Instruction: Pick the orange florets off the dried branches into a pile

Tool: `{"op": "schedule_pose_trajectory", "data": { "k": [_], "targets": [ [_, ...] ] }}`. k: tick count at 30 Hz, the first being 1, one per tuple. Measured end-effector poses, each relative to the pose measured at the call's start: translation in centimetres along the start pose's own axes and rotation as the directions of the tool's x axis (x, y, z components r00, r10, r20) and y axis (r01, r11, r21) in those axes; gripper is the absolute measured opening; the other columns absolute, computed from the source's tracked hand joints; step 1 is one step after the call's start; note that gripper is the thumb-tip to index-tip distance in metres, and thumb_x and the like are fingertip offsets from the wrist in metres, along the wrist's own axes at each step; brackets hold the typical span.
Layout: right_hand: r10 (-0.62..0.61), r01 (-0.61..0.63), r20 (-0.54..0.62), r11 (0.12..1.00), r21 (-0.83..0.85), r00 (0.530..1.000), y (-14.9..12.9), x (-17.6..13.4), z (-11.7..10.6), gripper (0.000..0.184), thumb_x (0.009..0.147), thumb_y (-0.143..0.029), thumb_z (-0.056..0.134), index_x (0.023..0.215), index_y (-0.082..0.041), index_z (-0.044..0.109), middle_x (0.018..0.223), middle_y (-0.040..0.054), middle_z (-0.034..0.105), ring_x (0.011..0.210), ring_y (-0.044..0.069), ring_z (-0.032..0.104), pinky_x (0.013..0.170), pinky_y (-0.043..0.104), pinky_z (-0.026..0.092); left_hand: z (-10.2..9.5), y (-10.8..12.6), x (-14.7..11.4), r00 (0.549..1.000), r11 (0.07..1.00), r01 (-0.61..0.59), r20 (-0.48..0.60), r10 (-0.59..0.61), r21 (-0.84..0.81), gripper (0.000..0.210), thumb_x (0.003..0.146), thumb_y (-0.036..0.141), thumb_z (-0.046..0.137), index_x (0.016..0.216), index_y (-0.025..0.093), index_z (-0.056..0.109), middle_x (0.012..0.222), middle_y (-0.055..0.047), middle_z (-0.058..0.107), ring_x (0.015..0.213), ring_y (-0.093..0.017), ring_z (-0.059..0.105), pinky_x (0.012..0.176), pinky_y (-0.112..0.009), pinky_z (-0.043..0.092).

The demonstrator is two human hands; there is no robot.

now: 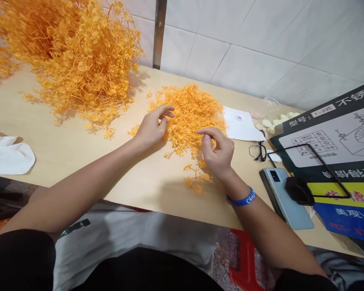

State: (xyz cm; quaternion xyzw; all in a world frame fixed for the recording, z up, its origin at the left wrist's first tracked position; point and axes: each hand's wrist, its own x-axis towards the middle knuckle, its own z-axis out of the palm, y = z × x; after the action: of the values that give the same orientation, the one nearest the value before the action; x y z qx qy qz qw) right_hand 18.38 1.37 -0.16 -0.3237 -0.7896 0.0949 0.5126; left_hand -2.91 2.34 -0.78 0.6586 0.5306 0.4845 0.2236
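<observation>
"Left of our seemingly separated heap (191, 109), what remains?"

"Our big bunch (81, 60), apparently. At the heap's edge, our left hand (154, 126) curls loosely, looking empty."

"Then?"

"This side of the heap, a sprig (197, 176); our curled right hand (218, 153) might hold it, we can't tell."

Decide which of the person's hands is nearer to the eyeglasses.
Right. In view, the right hand is left of the eyeglasses; the left hand is farther left, at the orange sprig pile.

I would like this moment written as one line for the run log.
left hand: at orange pile, left edge | right hand: beside sprig, hold unclear | larger bunch: far left | phone: right side
</observation>
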Motion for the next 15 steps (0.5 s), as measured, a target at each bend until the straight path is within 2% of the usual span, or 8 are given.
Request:
{"op": "schedule_pose_trajectory", "data": {
  "k": [2,4,5,7,10,13,14,15],
  "targets": [
    [-0.033,0.034,0.057,0.999,-0.013,0.998,0.25,-0.04,0.0,0.025,0.093,-0.019,0.045,0.092,-0.021,0.07,0.076,0.0037,0.069,0.059,0.016,0.057,0.061,0.031,0.045,0.02,-0.02,0.02,1.0,1.0,-0.007,-0.009,0.007,0.007,0.036,0.086,0.014,0.045,0.117,0.018,0.062,0.105,-0.007,0.071,0.098,-0.021,0.064,0.088,-0.035,0.049],
    [-0.109,0.115,0.179,0.993,-0.025,0.978,0.4,-0.05,0.02,0.024,0.093,-0.02,0.047,0.095,-0.021,0.071,0.073,0.0029,0.07,0.058,0.015,0.057,0.063,0.031,0.044,0.07,-0.13,0.06,1.0,1.0,-0.018,-0.018,0.018,0.008,0.035,0.086,0.015,0.045,0.116,0.018,0.063,0.104,-0.007,0.072,0.099,-0.021,0.064,0.09,-0.035,0.049],
    [-0.154,0.168,0.261,0.985,-0.032,0.953,0.43,-0.06,0.06,0.022,0.093,-0.022,0.049,0.095,-0.021,0.071,0.071,0.0024,0.07,0.058,0.014,0.057,0.064,0.031,0.043,0.11,-0.16,0.08,0.999,1.0,-0.023,-0.027,0.023,0.006,0.034,0.086,0.015,0.044,0.115,0.018,0.063,0.103,-0.006,0.072,0.099,-0.021,0.064,0.091,-0.035,0.049],
    [-0.214,0.264,0.437,0.963,-0.056,0.874,0.39,-0.09,0.22,0.02,0.093,-0.026,0.053,0.097,-0.02,0.071,0.069,0.0018,0.07,0.06,0.014,0.057,0.065,0.031,0.039,0.15,-0.15,0.09,0.998,1.0,-0.027,-0.048,0.027,0.004,0.033,0.087,0.015,0.044,0.112,0.017,0.064,0.101,-0.006,0.072,0.097,-0.02,0.065,0.092,-0.034,0.049],
    [-0.209,0.356,0.622,0.926,-0.121,0.754,0.2,-0.19,0.56,0.02,0.095,-0.027,0.055,0.104,-0.019,0.071,0.069,0.0017,0.069,0.063,0.014,0.057,0.067,0.03,0.034,0.19,0.03,0.05,0.997,1.0,-0.025,-0.071,0.026,0.002,0.031,0.087,0.014,0.043,0.109,0.016,0.065,0.098,-0.006,0.072,0.095,-0.019,0.065,0.09,-0.033,0.049],
    [-0.204,0.396,0.696,0.91,-0.125,0.688,0.12,-0.25,0.78,0.022,0.097,-0.02,0.05,0.094,-0.02,0.072,0.062,0.0001,0.063,0.06,0.014,0.054,0.067,0.03,0.03,0.22,0.21,-0.03,0.997,1.0,-0.025,-0.071,0.025,-0.01,0.03,0.088,0.014,0.044,0.108,0.017,0.066,0.096,-0.005,0.072,0.092,-0.018,0.065,0.088,-0.032,0.049],
    [-0.211,0.396,0.691,0.911,-0.118,0.691,0.14,-0.25,0.79,0.024,0.096,-0.018,0.049,0.087,-0.019,0.071,0.061,0.0001,0.062,0.06,0.014,0.054,0.066,0.03,0.03,0.24,0.23,-0.06,0.997,1.0,-0.024,-0.069,0.023,-0.013,0.029,0.088,0.014,0.044,0.107,0.017,0.066,0.095,-0.005,0.072,0.092,-0.019,0.065,0.088,-0.032,0.049],
    [-0.216,0.384,0.667,0.916,-0.114,0.713,0.16,-0.24,0.77,0.025,0.096,-0.017,0.048,0.083,-0.019,0.07,0.061,0.0004,0.062,0.06,0.014,0.054,0.066,0.031,0.031,0.26,0.25,-0.08,0.997,1.0,-0.023,-0.069,0.022,-0.016,0.029,0.088,0.014,0.044,0.107,0.018,0.066,0.095,-0.005,0.072,0.091,-0.019,0.065,0.088,-0.033,0.049]
  ]
}}
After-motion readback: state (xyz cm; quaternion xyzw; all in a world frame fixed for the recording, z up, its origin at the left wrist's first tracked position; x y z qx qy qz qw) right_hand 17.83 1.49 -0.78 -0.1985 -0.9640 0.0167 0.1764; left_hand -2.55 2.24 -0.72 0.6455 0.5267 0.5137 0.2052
